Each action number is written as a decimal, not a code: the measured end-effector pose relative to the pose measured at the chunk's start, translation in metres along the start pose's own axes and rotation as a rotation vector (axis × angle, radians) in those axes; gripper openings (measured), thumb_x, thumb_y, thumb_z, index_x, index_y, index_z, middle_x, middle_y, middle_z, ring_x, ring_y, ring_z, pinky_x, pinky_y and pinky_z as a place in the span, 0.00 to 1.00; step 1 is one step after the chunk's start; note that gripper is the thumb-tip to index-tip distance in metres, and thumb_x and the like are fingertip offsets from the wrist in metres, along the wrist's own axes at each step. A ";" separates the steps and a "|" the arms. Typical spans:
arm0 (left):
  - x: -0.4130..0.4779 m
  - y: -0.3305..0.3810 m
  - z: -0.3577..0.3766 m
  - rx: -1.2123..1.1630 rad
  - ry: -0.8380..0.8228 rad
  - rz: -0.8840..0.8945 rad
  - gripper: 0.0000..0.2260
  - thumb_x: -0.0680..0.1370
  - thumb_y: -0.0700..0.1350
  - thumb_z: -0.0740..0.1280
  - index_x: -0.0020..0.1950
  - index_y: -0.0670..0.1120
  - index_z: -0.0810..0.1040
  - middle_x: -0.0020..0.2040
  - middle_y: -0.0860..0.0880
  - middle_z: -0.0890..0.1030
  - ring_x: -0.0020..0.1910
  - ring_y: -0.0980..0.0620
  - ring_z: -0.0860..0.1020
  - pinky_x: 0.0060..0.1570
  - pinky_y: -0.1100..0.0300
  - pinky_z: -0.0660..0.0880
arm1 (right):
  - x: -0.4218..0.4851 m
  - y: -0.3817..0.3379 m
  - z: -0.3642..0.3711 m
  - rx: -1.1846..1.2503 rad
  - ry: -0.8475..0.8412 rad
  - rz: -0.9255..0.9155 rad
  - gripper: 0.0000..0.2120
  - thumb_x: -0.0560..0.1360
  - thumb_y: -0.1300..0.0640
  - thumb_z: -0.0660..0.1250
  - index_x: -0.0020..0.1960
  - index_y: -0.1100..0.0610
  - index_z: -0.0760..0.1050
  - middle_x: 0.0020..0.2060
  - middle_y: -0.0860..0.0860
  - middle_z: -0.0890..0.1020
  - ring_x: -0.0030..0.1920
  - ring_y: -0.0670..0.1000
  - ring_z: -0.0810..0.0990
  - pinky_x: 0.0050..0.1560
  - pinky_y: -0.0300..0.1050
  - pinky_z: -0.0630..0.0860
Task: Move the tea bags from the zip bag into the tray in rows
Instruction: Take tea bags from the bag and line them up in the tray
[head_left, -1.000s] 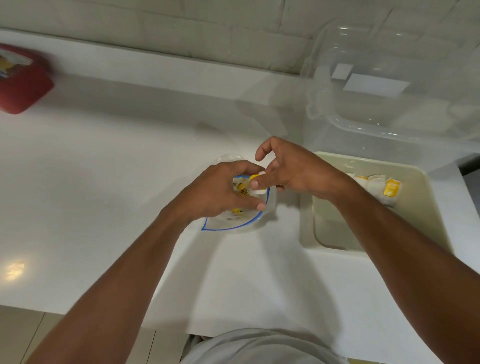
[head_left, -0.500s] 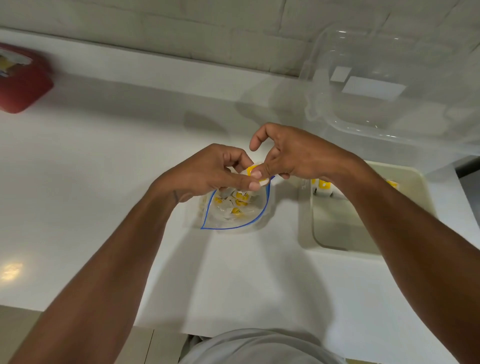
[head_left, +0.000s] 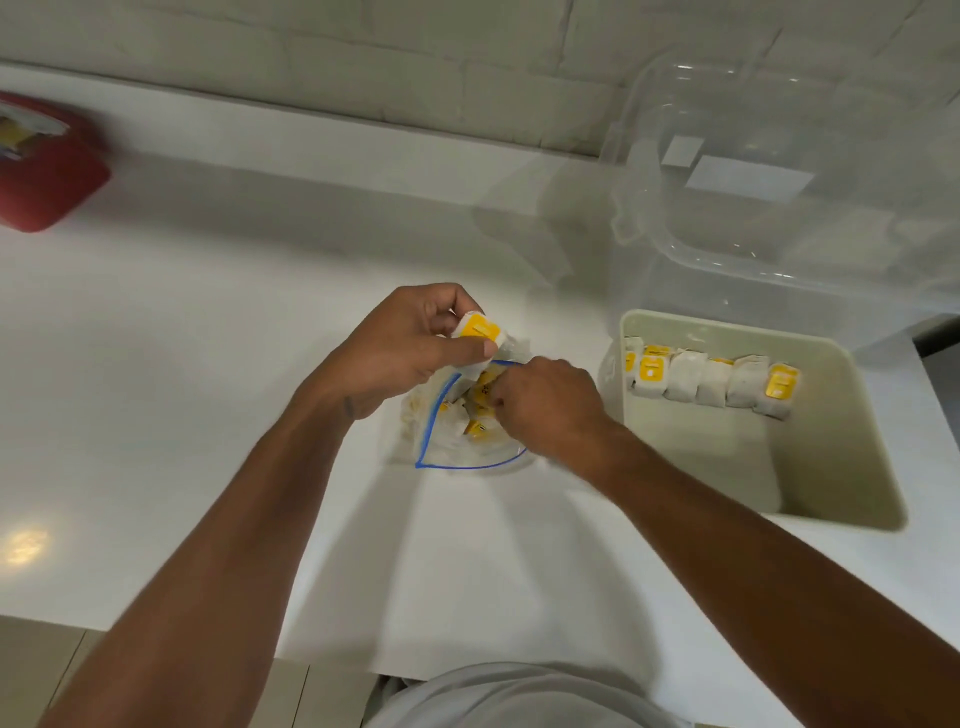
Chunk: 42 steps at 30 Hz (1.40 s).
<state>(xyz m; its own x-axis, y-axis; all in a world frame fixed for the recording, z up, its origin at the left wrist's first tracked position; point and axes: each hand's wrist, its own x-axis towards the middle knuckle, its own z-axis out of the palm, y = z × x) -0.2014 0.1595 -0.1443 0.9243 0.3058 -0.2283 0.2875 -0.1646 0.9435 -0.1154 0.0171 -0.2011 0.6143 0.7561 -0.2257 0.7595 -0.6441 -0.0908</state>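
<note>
One row (head_left: 711, 382) of tea bags stands along the tray's (head_left: 841, 467) far wall, with room for more rows. Left hand (head_left: 410, 348) pinches one tea bag (head_left: 480, 332) above the zip bag (head_left: 467, 457). Right hand (head_left: 545, 405) curls into its mouth; grip not discernible. Several lie inside: judged under half done.

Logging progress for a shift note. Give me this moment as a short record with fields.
Left hand: holds a tea bag close to the zip bag
Right hand: fingers curled in the bag's mouth; grip hidden
Zip bag: open on the counter, more tea bags inside
Tray: one row of tea bags along its far wall
Nearby: clear container behind the tray; red object far left
</note>
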 end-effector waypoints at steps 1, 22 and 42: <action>-0.001 0.001 0.002 0.005 0.003 0.010 0.05 0.75 0.38 0.73 0.45 0.43 0.78 0.40 0.47 0.83 0.26 0.61 0.74 0.24 0.74 0.64 | -0.001 -0.005 0.003 -0.090 0.034 -0.017 0.11 0.79 0.56 0.59 0.52 0.50 0.81 0.47 0.51 0.82 0.50 0.57 0.81 0.43 0.44 0.66; 0.005 -0.009 0.006 0.049 0.079 0.048 0.02 0.77 0.45 0.71 0.46 0.48 0.81 0.43 0.50 0.84 0.36 0.57 0.77 0.34 0.65 0.70 | -0.024 0.020 -0.019 0.457 0.216 0.095 0.07 0.75 0.49 0.66 0.49 0.45 0.82 0.37 0.45 0.85 0.42 0.51 0.82 0.44 0.46 0.77; 0.003 -0.007 0.005 0.142 0.079 0.044 0.02 0.77 0.47 0.72 0.45 0.53 0.83 0.41 0.54 0.83 0.34 0.59 0.76 0.36 0.60 0.73 | -0.024 0.036 -0.041 0.904 0.118 0.145 0.15 0.67 0.54 0.80 0.51 0.48 0.81 0.35 0.44 0.85 0.39 0.44 0.83 0.45 0.43 0.77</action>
<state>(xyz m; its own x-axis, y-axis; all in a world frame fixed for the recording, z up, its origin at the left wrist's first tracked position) -0.1997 0.1571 -0.1527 0.9158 0.3670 -0.1630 0.2853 -0.3088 0.9073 -0.0945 -0.0198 -0.1594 0.7458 0.6361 -0.1978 0.2481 -0.5408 -0.8037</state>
